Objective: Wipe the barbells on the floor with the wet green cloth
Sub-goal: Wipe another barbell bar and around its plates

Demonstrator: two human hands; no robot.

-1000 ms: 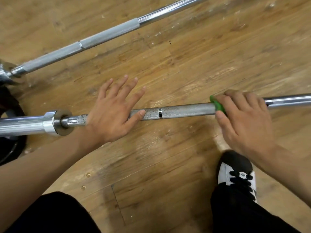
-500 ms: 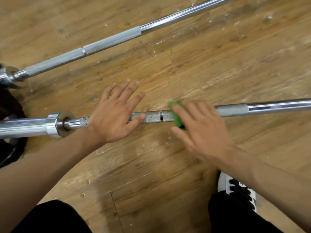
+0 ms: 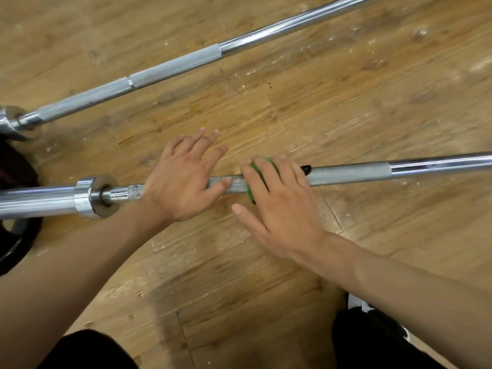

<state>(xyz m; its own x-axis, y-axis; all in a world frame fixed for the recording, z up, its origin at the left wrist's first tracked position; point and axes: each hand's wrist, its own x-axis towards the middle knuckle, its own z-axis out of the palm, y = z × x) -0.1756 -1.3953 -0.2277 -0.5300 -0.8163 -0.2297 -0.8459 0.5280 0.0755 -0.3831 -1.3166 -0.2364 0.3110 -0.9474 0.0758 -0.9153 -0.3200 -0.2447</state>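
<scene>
Two steel barbells lie on the wooden floor. The near barbell (image 3: pixel 346 173) runs left to right across the middle; the far barbell (image 3: pixel 173 66) slants from lower left to upper right. My left hand (image 3: pixel 181 179) lies flat on the near bar's knurled part, fingers straight, just right of the collar (image 3: pixel 91 197). My right hand (image 3: pixel 277 198) presses the green cloth (image 3: pixel 251 182) over the same bar, close beside my left hand. Most of the cloth is hidden under my fingers.
A black weight plate (image 3: pixel 16 235) lies at the left edge under the near bar's sleeve. The far bar's collar (image 3: pixel 10 123) sits at the far left. My knees and a black-and-white shoe (image 3: pixel 356 302) are at the bottom.
My right hand has slid the green cloth leftward along the near bar, from the right part of the knurling to right beside my left hand. My left hand has stayed in place.
</scene>
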